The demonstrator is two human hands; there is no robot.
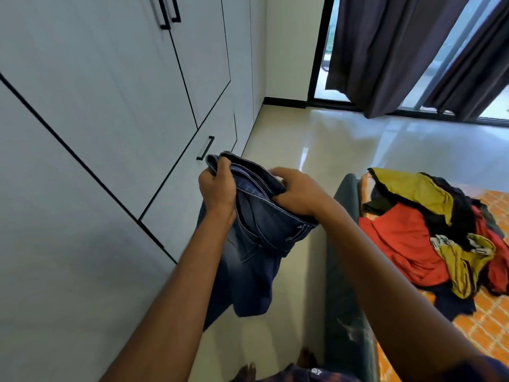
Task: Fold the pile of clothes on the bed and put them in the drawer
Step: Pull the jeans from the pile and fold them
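- A bedroom: white wardrobe [104,106] on the left, glossy pale floor [344,150], dark curtains [385,51] across a glass door, and the bed [484,326] in an orange patterned sheet on the right.
- The jeans [256,244] hang in the air between wardrobe and bed. The left hand [217,188] is curled round one end of the waistband, and the right hand [297,194] has its fingers closed into the bunched denim at the other.
- Risk: the legs dangle loose toward the floor, so a fold made in mid-air would likely come out crooked or let a leg slip free.
- The drawer [179,194] is shut (black handle [205,148] untouched) and both hands are full, so opening it one-handed could undo the fold.
- The jeans are dark blue, faded at the thigh, with pale stitching; heavy and stiff, I judge.
- The pile of clothes [427,230], red, mustard and black, lies unfolded on the bed.
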